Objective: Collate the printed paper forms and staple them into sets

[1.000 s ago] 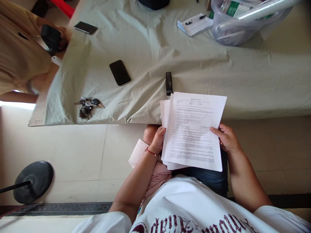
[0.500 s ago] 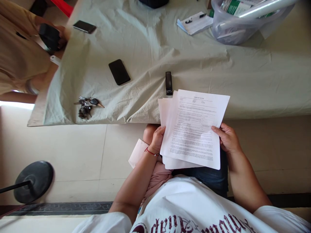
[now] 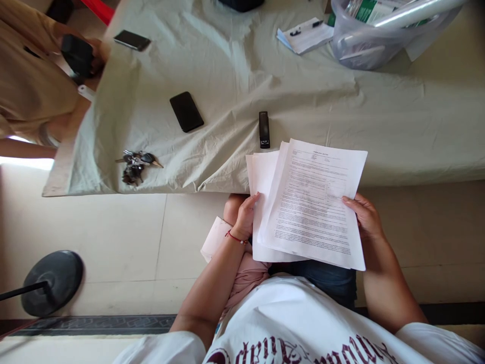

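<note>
Pinching the sheets (image 3: 316, 212) from both sides, the two hands hold them in front of the body, over the lap, and their far ends overlap, in this view, the near border of the cloth-covered desk (image 3: 322, 101). The left hand (image 3: 245, 217) has its thumb pressed on the left margin, and its other fingers go under the paper, where I cannot see them. The right hand (image 3: 366, 215) makes the same kind of grip at the right margin, near the middle of its length; also here the fingers below are mostly hidden. So each grip is pressed together upon paper, and the sheets are between the two.

The long axis of the sheets goes away from the body towards the desk, and its far end leans a little to the right. The pile is not even: the upper sheets, with small text, are displaced to the right, while the lower ones come out at the left, beside the left thumb.

Just beyond the far left part of the pile, the dark stapler (image 3: 264, 130) lies on the desk, its length also pointing away from the body. To it, the left hand is the nearer one. The keys (image 3: 135, 166) and the black phone (image 3: 187, 111) lie farther to the left.
</note>
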The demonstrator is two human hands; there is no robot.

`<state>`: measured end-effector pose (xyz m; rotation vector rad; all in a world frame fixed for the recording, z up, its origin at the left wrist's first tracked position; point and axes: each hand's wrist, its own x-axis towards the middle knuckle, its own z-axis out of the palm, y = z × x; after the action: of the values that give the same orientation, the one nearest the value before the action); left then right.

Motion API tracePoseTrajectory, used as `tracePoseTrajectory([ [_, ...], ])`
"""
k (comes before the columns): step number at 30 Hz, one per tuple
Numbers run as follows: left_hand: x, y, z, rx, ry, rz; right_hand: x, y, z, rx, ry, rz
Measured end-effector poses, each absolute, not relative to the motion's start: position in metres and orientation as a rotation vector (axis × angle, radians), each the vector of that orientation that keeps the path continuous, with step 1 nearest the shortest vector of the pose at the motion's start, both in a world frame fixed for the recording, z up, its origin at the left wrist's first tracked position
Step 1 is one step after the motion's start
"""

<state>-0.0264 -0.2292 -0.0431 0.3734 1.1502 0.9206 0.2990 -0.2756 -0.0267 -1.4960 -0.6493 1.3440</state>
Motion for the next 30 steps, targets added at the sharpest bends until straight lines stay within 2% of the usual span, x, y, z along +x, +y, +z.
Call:
tracePoseTrajectory([
  [18, -0.0238, -0.2341, -0.0367, 0.421, 0.955, 0.917, 0.2927, -0.2713, -0.0221, -1.473, -0.686, 1.438],
  [30, -0.0243, -0.2296, -0.0352, 0.33, 1.203, 0.955, 0.295, -0.2709, -0.0239, -1.473, -0.656, 1.466],
])
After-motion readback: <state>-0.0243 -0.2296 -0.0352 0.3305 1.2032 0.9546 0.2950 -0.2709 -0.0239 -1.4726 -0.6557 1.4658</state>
